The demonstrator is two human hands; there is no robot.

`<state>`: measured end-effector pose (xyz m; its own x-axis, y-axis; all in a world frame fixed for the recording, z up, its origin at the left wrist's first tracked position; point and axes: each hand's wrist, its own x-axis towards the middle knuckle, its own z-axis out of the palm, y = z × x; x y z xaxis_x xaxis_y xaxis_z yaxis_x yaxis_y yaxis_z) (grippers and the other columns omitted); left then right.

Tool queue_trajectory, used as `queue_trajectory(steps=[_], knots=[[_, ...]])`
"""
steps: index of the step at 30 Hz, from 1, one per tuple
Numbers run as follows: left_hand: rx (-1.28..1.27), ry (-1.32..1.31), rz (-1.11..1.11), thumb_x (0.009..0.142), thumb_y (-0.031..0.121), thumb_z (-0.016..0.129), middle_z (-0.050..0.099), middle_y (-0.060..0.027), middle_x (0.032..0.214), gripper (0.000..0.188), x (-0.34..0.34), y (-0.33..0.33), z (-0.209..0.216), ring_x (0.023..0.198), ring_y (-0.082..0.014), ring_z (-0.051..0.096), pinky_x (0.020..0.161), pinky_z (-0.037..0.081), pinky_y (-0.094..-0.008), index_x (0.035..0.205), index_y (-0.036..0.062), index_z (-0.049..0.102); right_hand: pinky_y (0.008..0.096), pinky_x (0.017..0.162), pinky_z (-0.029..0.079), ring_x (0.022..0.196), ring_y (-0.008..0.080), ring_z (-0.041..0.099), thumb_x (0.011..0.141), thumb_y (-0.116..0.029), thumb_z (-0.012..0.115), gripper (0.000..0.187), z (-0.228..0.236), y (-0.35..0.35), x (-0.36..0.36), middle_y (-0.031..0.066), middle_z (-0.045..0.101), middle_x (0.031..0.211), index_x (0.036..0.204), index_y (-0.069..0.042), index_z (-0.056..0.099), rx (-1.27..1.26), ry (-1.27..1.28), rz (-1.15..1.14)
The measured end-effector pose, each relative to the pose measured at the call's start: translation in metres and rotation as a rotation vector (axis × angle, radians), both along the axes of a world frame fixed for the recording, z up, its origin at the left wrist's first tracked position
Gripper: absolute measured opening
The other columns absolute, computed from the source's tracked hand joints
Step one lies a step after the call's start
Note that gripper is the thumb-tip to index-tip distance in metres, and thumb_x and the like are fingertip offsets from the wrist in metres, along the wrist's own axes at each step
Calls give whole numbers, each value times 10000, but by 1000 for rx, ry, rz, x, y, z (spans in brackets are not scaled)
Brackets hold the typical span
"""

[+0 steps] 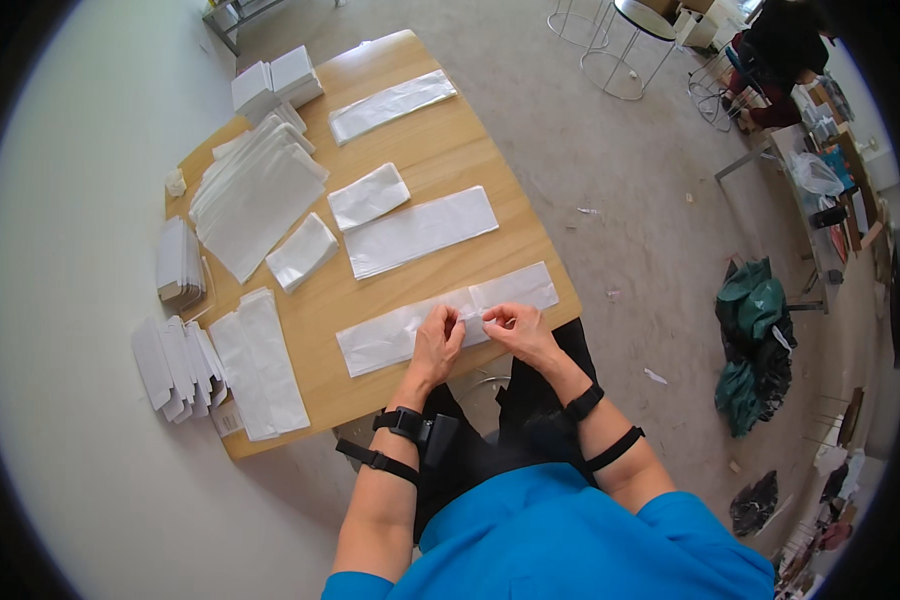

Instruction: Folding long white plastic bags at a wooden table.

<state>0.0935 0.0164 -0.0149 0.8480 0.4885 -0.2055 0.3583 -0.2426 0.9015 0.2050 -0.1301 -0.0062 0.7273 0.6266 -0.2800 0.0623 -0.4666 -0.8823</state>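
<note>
A long, thin white folded sheet (382,343) lies along the near edge of the wooden table (410,170); whether it is paper or plastic I cannot tell. My left hand (436,342) is closed at its near edge, thumb and fingers pinched on the sheet. Just to the right, my right hand (523,334) pinches the same edge with thumb and forefinger. A small gap separates the two hands. Creases run across the sheet between and above them. Beyond it rest another long white folded sheet (425,232) and a shorter folded one (370,196).
A fanned pile of white sheets (255,195) and a white stack (255,365) cover the table's left part. White folded boxes (177,265) stand by the wall. A person (782,50) sits at the far right. Green and black bags (755,340) lie on the floor.
</note>
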Motion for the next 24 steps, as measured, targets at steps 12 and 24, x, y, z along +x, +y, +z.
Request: queue_trajectory(steps=[12,24], knots=[[18,-71,-111,767,9,555,577,-107,892,241,-1,1,5,721,-191,565,677,491,-288,1002,-3,610,229,642,464,706,68,569,783,-182,699,214,6,-3,2,-7,640,737,887,4,693,-70,311,-51],[81,-41,-144,789,124,710,527,-44,812,174,3,-3,9,645,-121,500,606,457,-259,920,32,644,255,582,471,604,87,577,741,-179,699,193,-7,-4,-9,37,638,646,833,-10,707,-25,134,-30]])
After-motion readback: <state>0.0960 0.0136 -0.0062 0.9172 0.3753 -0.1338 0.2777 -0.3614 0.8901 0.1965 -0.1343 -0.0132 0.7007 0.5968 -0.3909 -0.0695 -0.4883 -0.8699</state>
